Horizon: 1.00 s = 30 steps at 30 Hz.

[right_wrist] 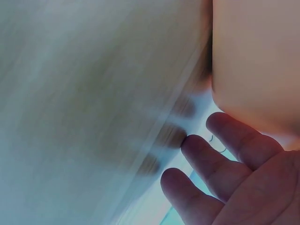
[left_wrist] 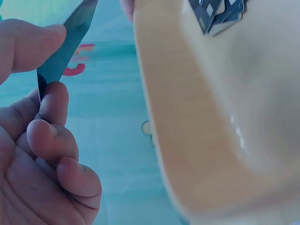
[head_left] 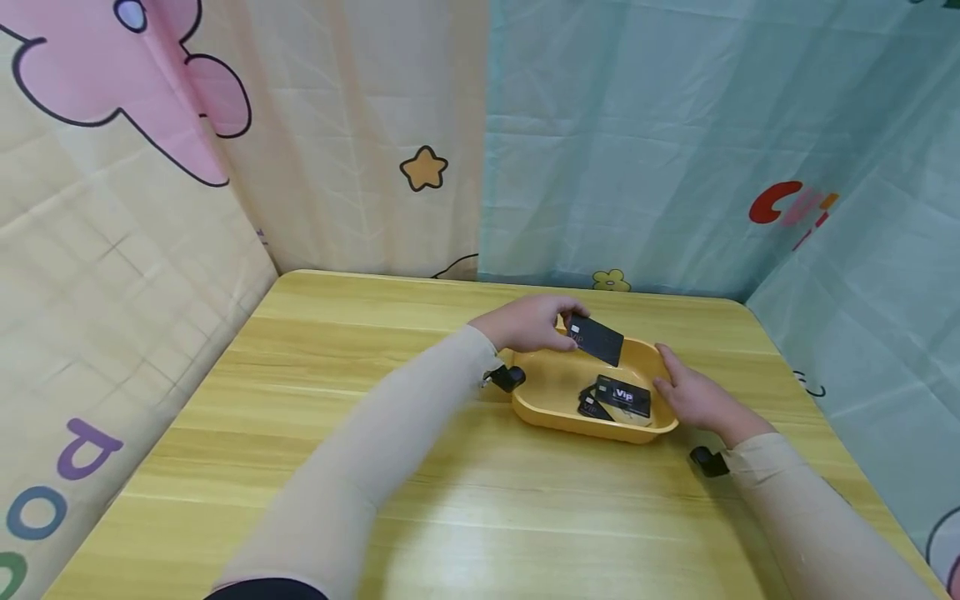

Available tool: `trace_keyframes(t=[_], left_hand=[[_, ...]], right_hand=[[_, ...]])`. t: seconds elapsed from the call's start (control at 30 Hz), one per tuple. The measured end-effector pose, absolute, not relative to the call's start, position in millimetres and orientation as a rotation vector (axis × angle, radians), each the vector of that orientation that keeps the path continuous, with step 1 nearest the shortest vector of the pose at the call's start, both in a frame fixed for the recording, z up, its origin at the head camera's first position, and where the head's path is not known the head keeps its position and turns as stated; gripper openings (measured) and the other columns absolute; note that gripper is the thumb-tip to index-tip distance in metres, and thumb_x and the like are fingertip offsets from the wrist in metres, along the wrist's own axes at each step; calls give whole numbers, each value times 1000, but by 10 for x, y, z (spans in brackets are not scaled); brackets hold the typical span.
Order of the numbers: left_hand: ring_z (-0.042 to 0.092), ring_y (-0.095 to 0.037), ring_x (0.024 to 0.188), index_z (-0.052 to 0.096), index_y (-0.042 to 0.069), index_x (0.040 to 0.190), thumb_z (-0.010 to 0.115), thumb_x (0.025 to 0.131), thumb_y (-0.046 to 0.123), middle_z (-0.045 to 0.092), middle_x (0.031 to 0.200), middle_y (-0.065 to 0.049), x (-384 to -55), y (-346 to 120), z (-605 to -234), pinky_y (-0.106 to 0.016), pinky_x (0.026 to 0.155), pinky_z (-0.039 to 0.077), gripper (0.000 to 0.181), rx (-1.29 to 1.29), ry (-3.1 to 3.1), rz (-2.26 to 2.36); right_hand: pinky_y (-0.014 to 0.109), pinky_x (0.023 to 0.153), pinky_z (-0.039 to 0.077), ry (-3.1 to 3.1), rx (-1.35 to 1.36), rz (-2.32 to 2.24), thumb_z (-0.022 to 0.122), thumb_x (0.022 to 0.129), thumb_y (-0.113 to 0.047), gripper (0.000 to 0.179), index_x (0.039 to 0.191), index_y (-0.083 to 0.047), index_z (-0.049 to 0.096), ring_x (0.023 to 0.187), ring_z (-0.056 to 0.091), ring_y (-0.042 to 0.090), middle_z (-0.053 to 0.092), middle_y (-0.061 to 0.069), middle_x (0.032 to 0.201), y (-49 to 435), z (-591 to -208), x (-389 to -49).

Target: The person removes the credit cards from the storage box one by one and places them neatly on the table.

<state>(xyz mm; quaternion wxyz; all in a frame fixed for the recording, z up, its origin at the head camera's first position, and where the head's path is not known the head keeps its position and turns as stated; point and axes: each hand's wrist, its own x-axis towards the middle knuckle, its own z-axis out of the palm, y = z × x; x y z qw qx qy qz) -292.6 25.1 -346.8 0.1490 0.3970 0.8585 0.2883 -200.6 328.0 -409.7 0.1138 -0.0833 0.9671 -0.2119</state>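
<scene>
Cards (head_left: 625,395) piled in a tray (head_left: 549,377) toward the table's (head_left: 247,433) far right corner.
Black card (head_left: 600,341) pinched above it by left hand (head_left: 531,323); tray gripped by right hand (head_left: 699,400).

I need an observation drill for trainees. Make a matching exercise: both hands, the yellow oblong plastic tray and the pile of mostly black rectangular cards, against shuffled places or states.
1. Left hand
2. Right hand
3. Yellow oblong plastic tray
4. Pile of mostly black rectangular cards

A. Lying inside the tray
B. Touching the tray's right-hand end, head view
C. Pinching a black rectangular card
D. Resting on the light wood-grain table

Pairs: 1-C; 2-B; 3-D; 4-A
</scene>
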Motion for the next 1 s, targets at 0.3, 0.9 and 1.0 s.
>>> trace_keyframes(t=[0.3, 0.9, 1.0], left_hand=[[57, -17, 95, 59, 15, 146, 75, 95, 25, 64, 120, 0, -2960, -124, -3347, -27, 77, 46, 54, 1146, 2480, 905], [55, -20, 79, 64, 18, 140, 77, 93, 25, 64, 116, -3, -3103, -962, -3480, -33, 73, 46, 50, 939, 2593, 986], [56, -21, 81, 64, 18, 140, 78, 92, 25, 63, 117, -4, -3113, -1100, -3532, -33, 73, 47, 50, 901, 2605, 988]], right_hand=[[71, 110, 40, 2832, -245, -604, 40, 112, -17, 67, 162, 12, 4, 136, 47, 62, 34, 49, 152, 3298, -4091, -1996], [71, 110, 40, 2808, -222, -608, 40, 113, -17, 68, 162, 11, 2, 137, 47, 62, 31, 49, 154, 3272, -4059, -1999], [71, 111, 39, 2800, -220, -608, 39, 113, -17, 69, 162, 11, 1, 137, 46, 62, 30, 48, 155, 3275, -4065, -2006]])
